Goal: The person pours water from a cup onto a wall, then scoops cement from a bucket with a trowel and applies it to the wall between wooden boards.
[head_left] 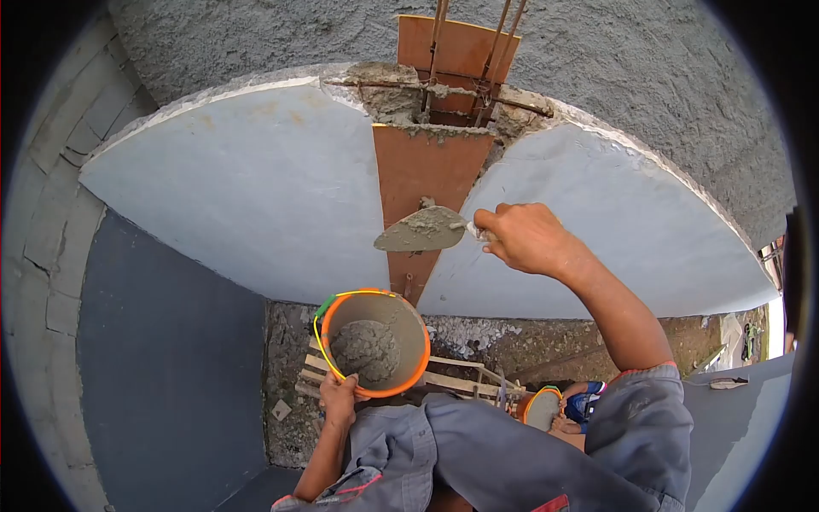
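My right hand (527, 239) is closed round the handle of a trowel (421, 230), whose blade carries some wet grey mortar. The blade is held out in front of a brown formwork board (429, 160) set in a gap in the pale blue wall. My left hand (339, 398) grips the near rim of an orange bucket (417, 370) with a yellow and green handle. Wet mortar (367, 350) lies in the bottom of this bucket. Above the board, rusty rebar (490, 64) rises out of the opening, in front of a second brown board (418, 43).
The pale blue wall (247, 188) has a rough broken top edge. Below, a person (582, 408) holds another orange bucket (541, 411) of grey material. Wooden slats (452, 382) stand under me. A dark grey wall (162, 358) and bare blocks (64, 256) are at left.
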`<action>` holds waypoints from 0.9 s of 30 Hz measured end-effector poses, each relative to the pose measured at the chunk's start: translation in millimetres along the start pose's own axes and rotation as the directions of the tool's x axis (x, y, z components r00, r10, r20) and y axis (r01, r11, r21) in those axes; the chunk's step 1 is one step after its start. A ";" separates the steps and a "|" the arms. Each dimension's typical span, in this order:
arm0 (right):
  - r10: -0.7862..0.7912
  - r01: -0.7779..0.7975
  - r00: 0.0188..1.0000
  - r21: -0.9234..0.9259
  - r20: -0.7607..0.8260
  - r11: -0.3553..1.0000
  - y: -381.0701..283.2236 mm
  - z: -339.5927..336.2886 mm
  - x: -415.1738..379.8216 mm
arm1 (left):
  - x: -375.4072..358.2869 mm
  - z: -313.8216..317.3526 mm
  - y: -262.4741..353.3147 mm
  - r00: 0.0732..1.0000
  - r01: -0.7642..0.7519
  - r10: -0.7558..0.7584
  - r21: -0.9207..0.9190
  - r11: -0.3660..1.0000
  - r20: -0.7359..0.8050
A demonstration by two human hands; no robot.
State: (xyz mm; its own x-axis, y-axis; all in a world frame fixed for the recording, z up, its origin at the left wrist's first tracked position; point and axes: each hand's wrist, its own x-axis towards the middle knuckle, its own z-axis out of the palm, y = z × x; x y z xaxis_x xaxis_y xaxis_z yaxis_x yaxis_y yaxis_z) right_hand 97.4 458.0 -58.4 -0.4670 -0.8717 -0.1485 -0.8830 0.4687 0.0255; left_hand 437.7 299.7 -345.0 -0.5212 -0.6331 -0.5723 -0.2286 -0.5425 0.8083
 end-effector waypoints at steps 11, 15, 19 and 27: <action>-0.251 0.275 0.921 -0.040 0.300 0.961 -135.7 284.7 53.6 | 4.2 -14.2 -15.3 0.996 -0.079 0.077 0.053 0.995 0.051; -0.288 0.269 0.903 0.104 0.318 0.958 -116.5 295.6 50.5 | 6.3 -16.4 -20.0 0.989 -0.137 0.134 0.053 0.989 0.063; -0.304 0.236 0.853 0.206 0.425 0.950 -125.4 286.4 40.2 | -2.2 -19.0 -23.0 0.982 -0.166 0.161 0.048 0.985 0.095; -0.266 0.020 0.874 0.514 0.408 0.857 -146.9 304.6 12.9 | -18.8 -21.2 -8.9 0.987 -0.041 0.033 0.051 0.998 0.158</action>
State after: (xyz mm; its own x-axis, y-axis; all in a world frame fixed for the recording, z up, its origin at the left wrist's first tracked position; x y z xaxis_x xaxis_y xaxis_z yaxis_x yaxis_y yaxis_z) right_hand 235.6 421.5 -365.2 -0.1542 -0.8276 -0.5397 -0.7422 0.4575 -0.4897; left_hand 466.9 304.7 -344.4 -0.6515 -0.5556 -0.5165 -0.2484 -0.4871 0.8373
